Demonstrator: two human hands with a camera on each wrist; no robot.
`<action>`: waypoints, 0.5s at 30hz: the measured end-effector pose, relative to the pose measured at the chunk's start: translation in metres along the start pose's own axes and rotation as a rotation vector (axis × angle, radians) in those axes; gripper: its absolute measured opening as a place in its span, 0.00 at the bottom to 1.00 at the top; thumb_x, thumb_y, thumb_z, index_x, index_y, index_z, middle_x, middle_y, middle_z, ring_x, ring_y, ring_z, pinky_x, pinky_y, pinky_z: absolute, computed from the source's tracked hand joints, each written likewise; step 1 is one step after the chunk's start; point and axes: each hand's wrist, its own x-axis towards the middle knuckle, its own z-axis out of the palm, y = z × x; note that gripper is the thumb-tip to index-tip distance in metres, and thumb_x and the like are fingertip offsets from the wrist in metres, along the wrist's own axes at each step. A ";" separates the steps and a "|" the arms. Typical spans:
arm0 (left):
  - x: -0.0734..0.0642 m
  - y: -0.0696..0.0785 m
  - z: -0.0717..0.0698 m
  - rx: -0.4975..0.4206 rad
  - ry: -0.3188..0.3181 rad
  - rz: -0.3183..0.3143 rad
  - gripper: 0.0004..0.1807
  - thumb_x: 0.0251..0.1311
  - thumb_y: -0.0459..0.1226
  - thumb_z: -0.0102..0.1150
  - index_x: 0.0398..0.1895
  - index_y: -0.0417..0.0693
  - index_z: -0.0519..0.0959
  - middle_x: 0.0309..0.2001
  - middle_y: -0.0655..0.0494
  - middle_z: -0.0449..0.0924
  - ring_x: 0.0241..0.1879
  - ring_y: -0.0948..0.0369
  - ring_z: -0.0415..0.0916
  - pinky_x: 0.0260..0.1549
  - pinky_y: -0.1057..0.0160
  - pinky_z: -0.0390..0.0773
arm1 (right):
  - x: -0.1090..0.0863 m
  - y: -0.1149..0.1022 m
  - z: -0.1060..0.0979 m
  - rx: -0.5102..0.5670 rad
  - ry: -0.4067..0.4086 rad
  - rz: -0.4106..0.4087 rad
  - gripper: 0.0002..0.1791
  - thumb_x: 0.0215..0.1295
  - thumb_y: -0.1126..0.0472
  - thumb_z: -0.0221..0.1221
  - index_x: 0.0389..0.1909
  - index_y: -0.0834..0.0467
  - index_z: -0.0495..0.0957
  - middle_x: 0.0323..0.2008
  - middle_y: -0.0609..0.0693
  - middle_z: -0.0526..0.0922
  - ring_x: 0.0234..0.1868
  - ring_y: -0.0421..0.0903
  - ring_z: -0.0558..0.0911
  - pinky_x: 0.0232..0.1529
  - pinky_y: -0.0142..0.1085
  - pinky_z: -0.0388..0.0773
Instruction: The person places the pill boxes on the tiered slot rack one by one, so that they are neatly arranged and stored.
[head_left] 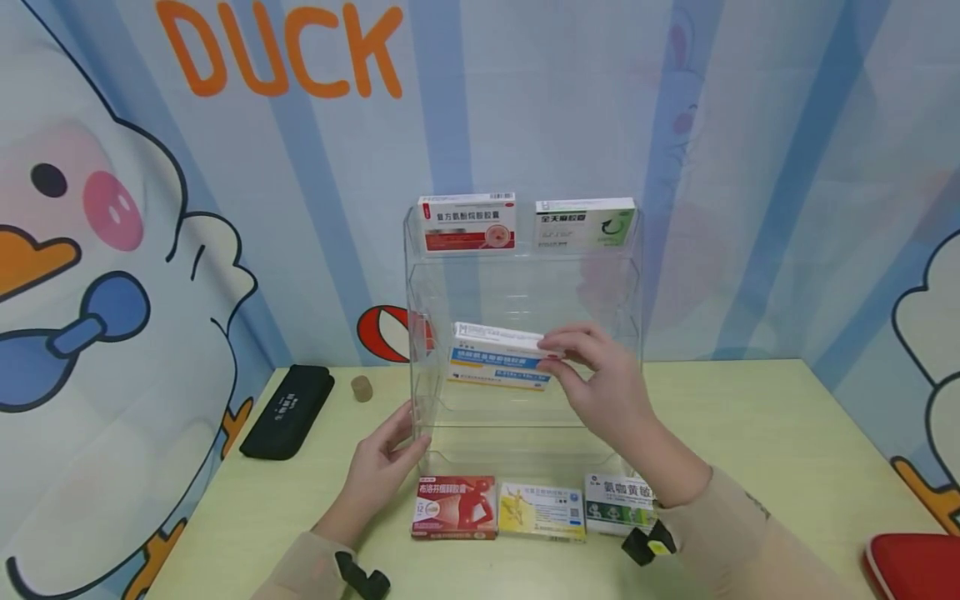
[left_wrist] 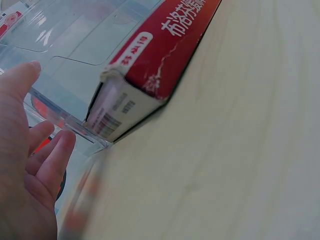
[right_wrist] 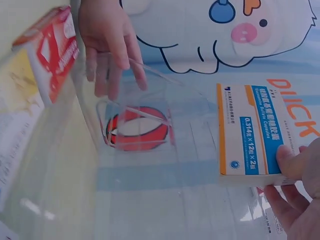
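My right hand point(head_left: 611, 387) pinches one end of a white medicine box point(head_left: 498, 358) with blue and orange bands, thumb on its front. The box is slightly tilted before the middle tier of a clear plastic display rack point(head_left: 517, 425). In the right wrist view, this medicine box point(right_wrist: 247, 130) shows its printed face. My left hand point(head_left: 378, 467) holds the rack's left side wall low down, thumb on one side and fingers on the other. The left wrist view has this hand point(left_wrist: 30, 165) beside a red medicine box point(left_wrist: 160, 50) at the rack's front corner.
On the top tier stand a red-and-white box point(head_left: 468, 223) and a green-and-white box point(head_left: 585, 223). Along the front lie the red box, a yellow-and-white box point(head_left: 542, 511) and a green-and-white box point(head_left: 617, 502). A black case point(head_left: 287, 412), small brown cylinder point(head_left: 362, 388) and red case point(head_left: 915, 567) flank the rack.
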 end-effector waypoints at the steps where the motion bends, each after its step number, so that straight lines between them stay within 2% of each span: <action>1: 0.000 0.000 0.000 0.000 0.002 0.002 0.37 0.76 0.44 0.70 0.84 0.65 0.69 0.77 0.51 0.80 0.75 0.46 0.79 0.66 0.56 0.86 | 0.006 0.001 0.000 -0.010 0.016 -0.011 0.11 0.63 0.72 0.76 0.45 0.61 0.90 0.48 0.54 0.89 0.49 0.51 0.91 0.55 0.38 0.92; 9: -0.001 0.002 -0.001 0.004 0.003 0.018 0.37 0.76 0.42 0.70 0.85 0.57 0.68 0.77 0.49 0.79 0.75 0.45 0.79 0.66 0.55 0.86 | 0.051 0.005 0.005 -0.093 0.099 -0.054 0.08 0.67 0.68 0.75 0.46 0.64 0.91 0.49 0.58 0.89 0.53 0.53 0.90 0.58 0.45 0.92; 15: 0.000 0.001 -0.002 0.007 -0.002 0.017 0.38 0.76 0.43 0.70 0.85 0.59 0.68 0.77 0.48 0.79 0.75 0.45 0.79 0.65 0.57 0.87 | 0.077 0.006 0.013 -0.100 0.144 -0.045 0.07 0.69 0.70 0.73 0.46 0.64 0.91 0.51 0.58 0.89 0.53 0.53 0.90 0.58 0.45 0.93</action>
